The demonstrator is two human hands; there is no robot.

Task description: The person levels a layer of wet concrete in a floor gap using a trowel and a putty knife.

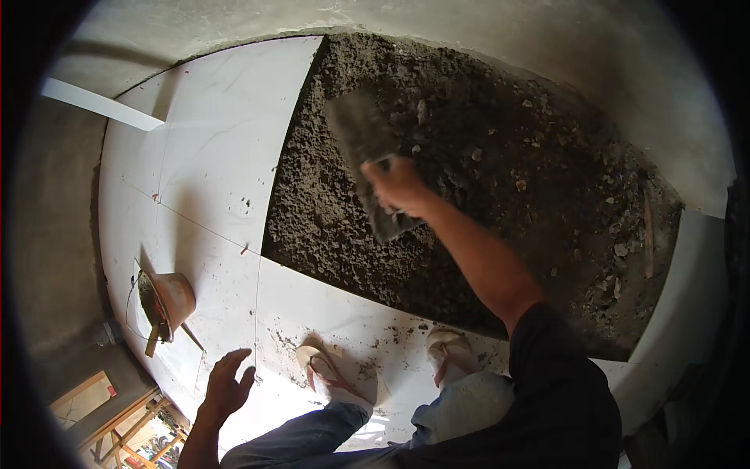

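My right hand (400,186) is wrapped round the handle of a long rectangular plastering trowel (361,129). The blade, slightly blurred, lies over a bed of grey mortar (312,187), close to its left side. Whether it touches the mortar I cannot tell. Lower left, my left hand (226,384) is held above the pale floor with nothing in it, thumb and fingers apart. White veined floor tiles (226,94) border the mortar on its left and near sides. Small red tile spacers (244,249) stick up at the joints.
A tilted mortar bucket (175,297) with a wooden-handled tool stands on the tiles at left. A white strip (109,108) juts from the left wall. Plastered walls bound the far side. My sandalled feet are on crumb-strewn tiles; a wooden frame (129,434) stands lower left.
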